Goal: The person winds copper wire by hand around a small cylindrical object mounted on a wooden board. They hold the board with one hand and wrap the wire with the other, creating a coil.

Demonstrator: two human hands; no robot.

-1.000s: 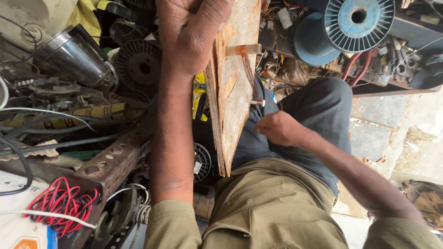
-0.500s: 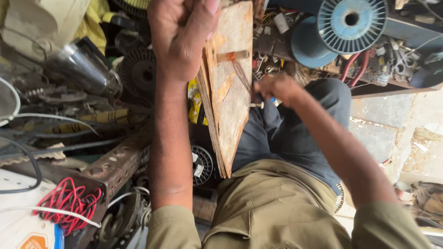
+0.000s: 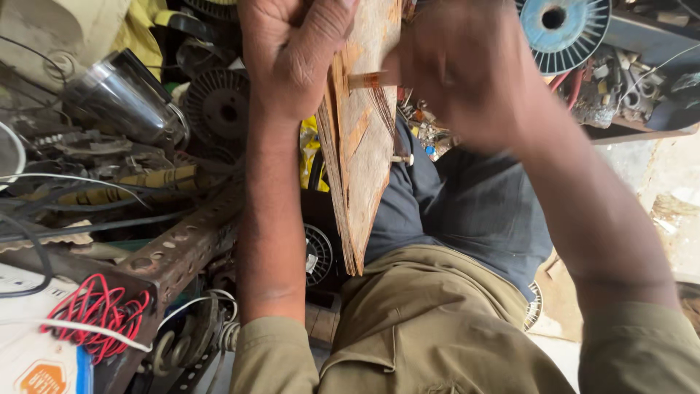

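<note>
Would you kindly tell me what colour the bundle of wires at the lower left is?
The wire bundle is red, seen clearly in the head view.

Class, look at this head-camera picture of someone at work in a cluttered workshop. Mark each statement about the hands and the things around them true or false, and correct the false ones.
1. The left hand grips the edge of a worn wooden board. True.
2. The board lies flat on the ground. False: it is held on edge over the person's lap.
3. A bundle of red wire lies at the lower left. True.
4. The blue spool is in the right hand. False: the spool sits apart, behind that hand, which is at the board.
5. A shiny metal housing lies left of the left hand. True.
</note>
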